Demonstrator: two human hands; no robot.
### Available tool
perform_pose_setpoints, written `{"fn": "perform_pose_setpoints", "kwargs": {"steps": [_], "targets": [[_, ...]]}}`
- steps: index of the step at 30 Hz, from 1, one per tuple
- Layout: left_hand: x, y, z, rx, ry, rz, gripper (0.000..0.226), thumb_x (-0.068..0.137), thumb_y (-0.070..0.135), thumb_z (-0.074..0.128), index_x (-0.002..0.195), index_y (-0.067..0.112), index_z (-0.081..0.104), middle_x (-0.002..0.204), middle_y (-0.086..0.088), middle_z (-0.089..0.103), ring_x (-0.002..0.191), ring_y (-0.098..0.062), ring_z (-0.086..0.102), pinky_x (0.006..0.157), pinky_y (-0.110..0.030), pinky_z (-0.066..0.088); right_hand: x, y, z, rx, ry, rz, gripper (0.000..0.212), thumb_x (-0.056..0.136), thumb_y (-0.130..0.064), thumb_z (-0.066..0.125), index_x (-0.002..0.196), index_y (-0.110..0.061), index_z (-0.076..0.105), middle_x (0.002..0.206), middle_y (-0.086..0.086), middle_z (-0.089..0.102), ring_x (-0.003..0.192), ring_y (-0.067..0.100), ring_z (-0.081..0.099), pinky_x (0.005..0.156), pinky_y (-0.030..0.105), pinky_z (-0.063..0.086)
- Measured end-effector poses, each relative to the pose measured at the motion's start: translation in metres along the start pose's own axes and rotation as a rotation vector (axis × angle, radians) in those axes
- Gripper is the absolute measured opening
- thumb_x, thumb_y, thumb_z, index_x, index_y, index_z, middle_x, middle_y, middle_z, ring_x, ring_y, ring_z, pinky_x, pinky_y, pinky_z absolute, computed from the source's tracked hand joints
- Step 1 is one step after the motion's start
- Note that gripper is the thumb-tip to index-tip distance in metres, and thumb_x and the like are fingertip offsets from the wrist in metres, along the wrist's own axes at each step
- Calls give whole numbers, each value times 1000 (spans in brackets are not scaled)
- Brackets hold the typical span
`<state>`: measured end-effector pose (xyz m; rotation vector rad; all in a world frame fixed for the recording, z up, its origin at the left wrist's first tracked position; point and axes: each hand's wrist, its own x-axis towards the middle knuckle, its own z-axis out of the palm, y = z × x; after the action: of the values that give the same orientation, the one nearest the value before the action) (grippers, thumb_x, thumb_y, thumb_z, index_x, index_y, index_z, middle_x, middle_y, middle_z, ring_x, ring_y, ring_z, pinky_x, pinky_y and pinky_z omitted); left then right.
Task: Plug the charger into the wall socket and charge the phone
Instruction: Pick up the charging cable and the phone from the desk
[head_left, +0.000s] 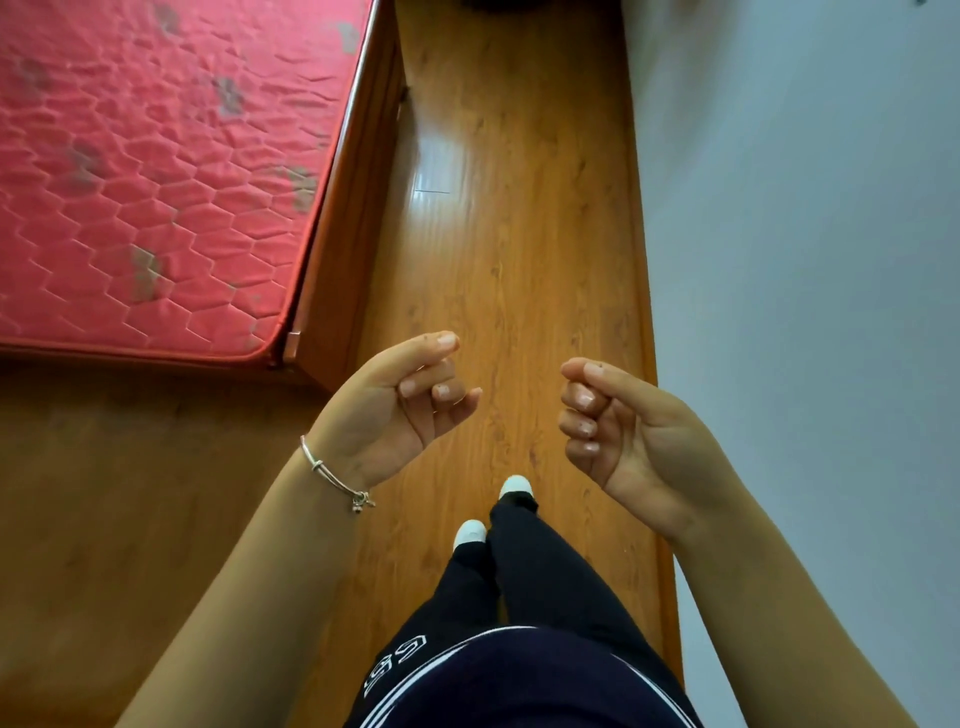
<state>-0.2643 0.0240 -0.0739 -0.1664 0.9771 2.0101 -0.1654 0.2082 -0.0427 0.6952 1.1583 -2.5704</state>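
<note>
Hands come first in the head view, the only view there is: both are raised in front of the body over a wooden floor, palms turned up toward the camera. The left hand has its fingers curled loosely inward, thumb lying along the forefinger, and nothing sits in it; a thin silver bangle circles that wrist. The right hand is curled more tightly, close to a soft fist, and it too holds nothing that can be seen. The two hands are near each other but apart, touching neither one another nor any object. Such a posture reads as a ready or walking stance, arms carried forward because the work has not begun. Below them dark trousers and white shoe tips point along a narrow strip of floor between a red quilted mattress on its wooden frame and a pale wall. Neither charger, phone nor wall socket appears anywhere in this view, so the task's things are out of sight and probably lie further along the wall.
</note>
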Motion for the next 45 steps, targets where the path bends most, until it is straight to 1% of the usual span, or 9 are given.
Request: {"fn": "perform_pose_setpoints", "kwargs": {"steps": [7,14,18,22,25,30,37,40,45], "targets": [[60,31,0,-14,25,6,10,81,19,61,79,18,51,39,10,34,45,-6,45,71,-28,54,56,-40,-8,11,14,14,17,81,-22,55,76,-17,71,62,-4,53,55,7,47,49,17,40],[114,65,15,-3,24,35,11,83,18,58,74,19,51,39,10,35,45,-6,45,71,-27,54,103,-92,-20,-5,17,21,14,80,-21,56,78,-15,68,62,-3,53,55,7,46,49,17,40],[135,82,19,-22,93,44,18,84,17,55,66,20,55,38,10,32,43,-5,42,70,-27,54,128,-112,-20,-36,-12,55,14,79,-21,56,77,-16,68,61,-4,53,53,6,44,47,16,37],[155,102,17,17,107,67,13,83,18,56,71,19,53,38,10,33,44,-5,42,71,-27,54,156,-128,-16,-37,-33,80,15,78,-22,56,75,-16,70,62,-3,52,53,7,43,47,16,36],[174,120,13,54,90,70,10,84,18,54,74,18,53,39,10,35,45,-5,44,72,-27,54,181,-140,-12,-54,-29,87,16,78,-23,56,74,-17,71,63,-3,52,54,7,43,47,16,37],[216,158,3,89,60,25,10,83,17,54,74,19,54,40,10,35,48,-5,45,75,-28,54,228,-166,-3,-44,-12,48,17,78,-23,56,75,-17,71,63,-4,52,55,7,42,47,16,37],[273,221,-9,104,27,-7,9,82,16,55,74,18,55,41,10,35,48,-6,45,72,-28,55,287,-201,17,-4,42,-11,16,80,-23,55,78,-16,69,63,-4,52,54,7,42,46,17,37],[293,239,-11,109,10,-35,8,84,15,54,76,17,54,41,10,36,48,-5,45,72,-28,55,305,-214,23,6,58,-34,17,81,-23,55,76,-18,70,63,-4,53,54,7,44,47,17,38],[329,257,-11,92,-14,-60,8,86,16,53,78,16,53,42,10,38,48,-6,46,74,-29,55,330,-234,23,8,70,-45,15,79,-24,56,78,-17,69,64,-4,53,55,7,45,49,18,40]]}}
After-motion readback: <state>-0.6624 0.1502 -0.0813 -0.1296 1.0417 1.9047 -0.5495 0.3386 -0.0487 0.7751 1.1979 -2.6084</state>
